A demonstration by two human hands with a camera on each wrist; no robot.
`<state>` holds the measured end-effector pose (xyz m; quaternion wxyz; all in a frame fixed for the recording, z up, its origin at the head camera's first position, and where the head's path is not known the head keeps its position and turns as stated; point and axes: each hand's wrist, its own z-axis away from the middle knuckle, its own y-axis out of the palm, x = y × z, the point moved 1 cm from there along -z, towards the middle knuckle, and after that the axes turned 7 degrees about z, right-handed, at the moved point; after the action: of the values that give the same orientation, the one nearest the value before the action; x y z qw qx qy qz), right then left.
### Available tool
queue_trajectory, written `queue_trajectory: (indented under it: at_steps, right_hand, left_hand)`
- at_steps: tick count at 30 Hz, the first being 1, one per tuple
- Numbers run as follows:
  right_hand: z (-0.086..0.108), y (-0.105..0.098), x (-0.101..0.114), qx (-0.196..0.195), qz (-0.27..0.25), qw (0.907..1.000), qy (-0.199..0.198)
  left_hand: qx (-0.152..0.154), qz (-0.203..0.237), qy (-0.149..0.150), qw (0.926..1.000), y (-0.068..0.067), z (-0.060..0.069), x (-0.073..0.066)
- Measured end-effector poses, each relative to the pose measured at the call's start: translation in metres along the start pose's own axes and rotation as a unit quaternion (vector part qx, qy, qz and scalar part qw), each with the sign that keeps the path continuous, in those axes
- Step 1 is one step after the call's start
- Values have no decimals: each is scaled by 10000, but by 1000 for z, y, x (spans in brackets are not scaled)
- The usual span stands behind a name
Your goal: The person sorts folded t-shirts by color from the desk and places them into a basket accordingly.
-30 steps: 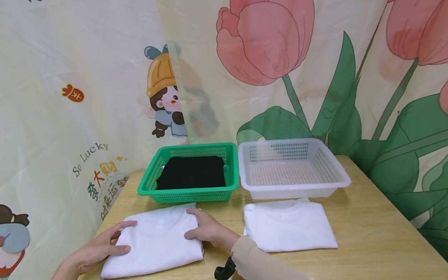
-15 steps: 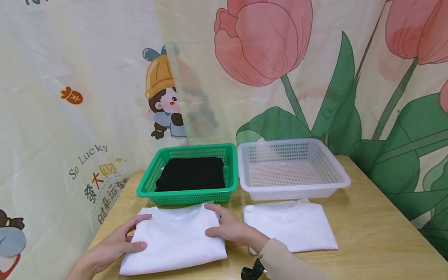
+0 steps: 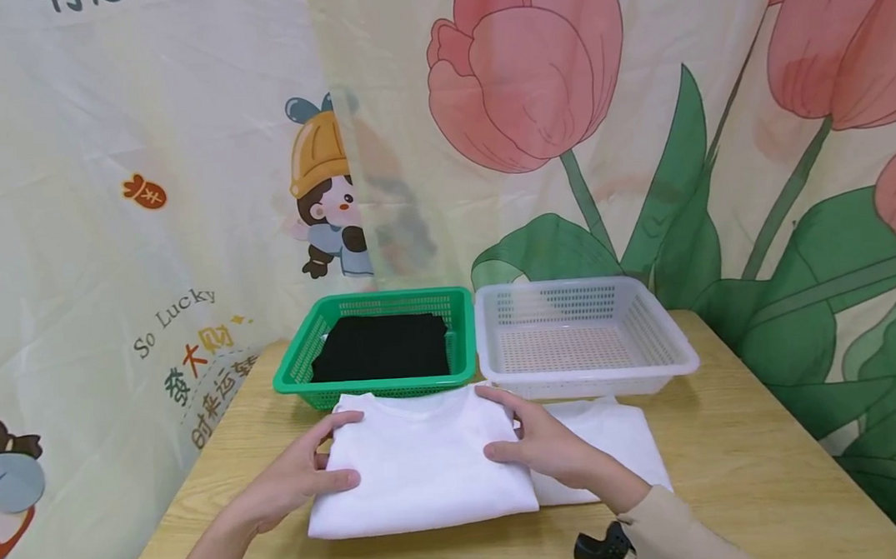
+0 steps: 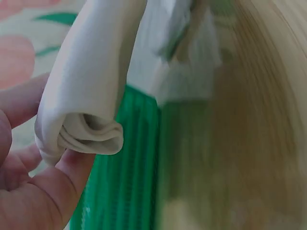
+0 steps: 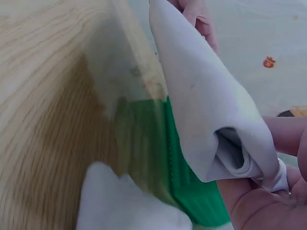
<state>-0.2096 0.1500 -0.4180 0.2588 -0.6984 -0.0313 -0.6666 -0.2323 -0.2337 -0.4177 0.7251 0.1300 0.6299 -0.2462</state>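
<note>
A folded white shirt (image 3: 426, 472) is held by its two sides between both hands, above the table in the wrist views. The left hand (image 3: 295, 478) grips its left edge, thumb on top; in the left wrist view the fingers (image 4: 24, 103) pinch the rolled fold (image 4: 91, 96). The right hand (image 3: 545, 446) grips the right edge, and in the right wrist view its fingers (image 5: 288, 136) lie round the folded end (image 5: 211, 110). A second folded white shirt (image 3: 613, 439) lies on the table to the right, partly covered by the held one.
Behind the shirts, a green basket (image 3: 283, 378) holds folded black cloth (image 3: 383, 346). Beside it on the right stands a white basket (image 3: 688, 361) with nothing in it. Both are on the wooden table (image 3: 756, 466), before a printed curtain (image 3: 210, 156).
Both hands have carried the held shirt rightward and slightly back, from the table's left side to in front of the baskets. It now overlaps the second shirt in the head view.
</note>
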Motion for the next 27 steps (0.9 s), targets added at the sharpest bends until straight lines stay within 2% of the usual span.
queue_trajectory:
  at_steps: [5,10,16,19,27]
  right_hand:
    - [26,-32,4,-262,432,9987,36]
    - [49,-63,9,-214,456,9986,-146]
    - [72,-100,22,-407,526,9976,-193]
    - [77,-119,25,-557,801,9951,-184]
    - [73,-172,17,-769,896,9930,-105]
  left_hand:
    - [137,77,180,9997,30,-14,-21]
    - [290,73,407,9987,56,-26,-41]
    - [430,107,728,9964,80,-47,-66]
    - [405,41,823,9958,91,-64,-78]
    - [218,-404,1116,9927,118,-124,-99]
